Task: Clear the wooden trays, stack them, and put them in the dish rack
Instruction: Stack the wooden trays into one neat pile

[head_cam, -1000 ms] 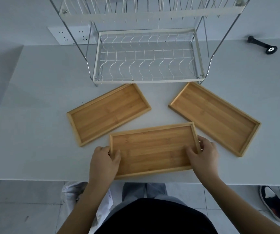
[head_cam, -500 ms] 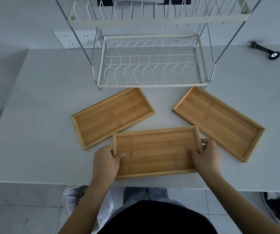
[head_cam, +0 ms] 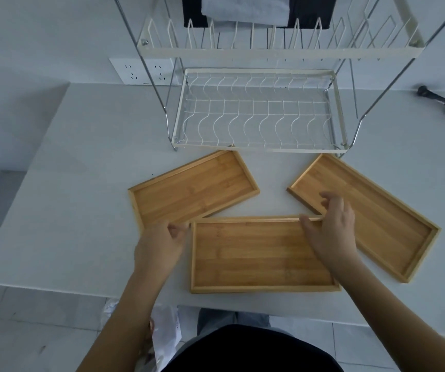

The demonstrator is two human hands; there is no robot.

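Three empty wooden trays lie flat on the white counter [head_cam: 87, 162]. The near tray [head_cam: 259, 256] sits in front of me. A left tray [head_cam: 194, 189] and a right tray [head_cam: 382, 213] lie angled behind it. My left hand [head_cam: 159, 242] is curled over the left tray's near corner, with thumb and fingers pinched on its rim. My right hand [head_cam: 331, 226] hovers with its fingers spread over the right tray's near-left edge, and its thumb touches the near tray's far rim. The white wire dish rack [head_cam: 259, 150] stands just behind the trays with both tiers bare.
A black handled tool [head_cam: 444, 102] lies at the back right of the counter. A wall socket [head_cam: 143, 72] is behind the rack's left leg. The rack's slanted metal legs [head_cam: 162, 103] flank its lower tier. The counter's front edge runs just below the near tray.
Both hands have left the near tray's short ends and moved away from me, the left to the left tray's corner, the right toward the right tray. My view has moved closer to the counter.
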